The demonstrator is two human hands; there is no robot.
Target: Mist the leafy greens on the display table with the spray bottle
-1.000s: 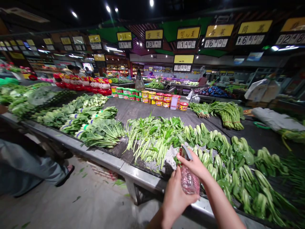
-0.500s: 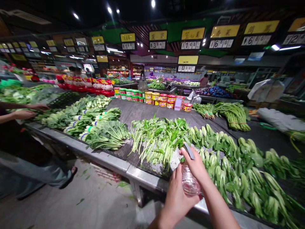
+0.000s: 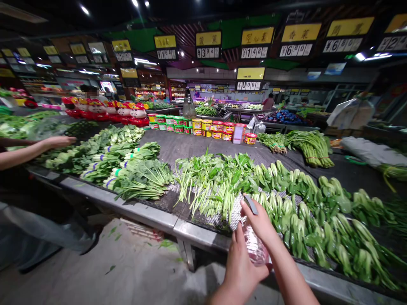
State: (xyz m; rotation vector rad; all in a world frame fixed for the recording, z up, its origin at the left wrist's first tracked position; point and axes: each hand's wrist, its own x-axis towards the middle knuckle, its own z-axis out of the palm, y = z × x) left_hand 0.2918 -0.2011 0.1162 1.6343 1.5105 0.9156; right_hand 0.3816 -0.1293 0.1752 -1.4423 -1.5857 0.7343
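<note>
Left hand [image 3: 241, 264] holds clear pink plastic bottle [image 3: 255, 250] low, right hand [image 3: 260, 220] holds top by grey lever [image 3: 251, 205]. Bottle near front edge of black tabletop [image 3: 190, 149]. Plump green leafy bunches [image 3: 297, 226] look shiny, maybe wet already; no spray seen, cannot tell what's left.

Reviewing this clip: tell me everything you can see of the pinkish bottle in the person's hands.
The bottle looks clear and pink-tinted, glass or plastic, its shiny body patterned with ridges or facets. A grey lever shows at its top; the neck is hidden. It leans in the picture, top toward the upper left, in front of the metal counter edge. The right hand wraps its upper part; the left hand cups the lower body. Any liquid inside cannot be made out.
</note>
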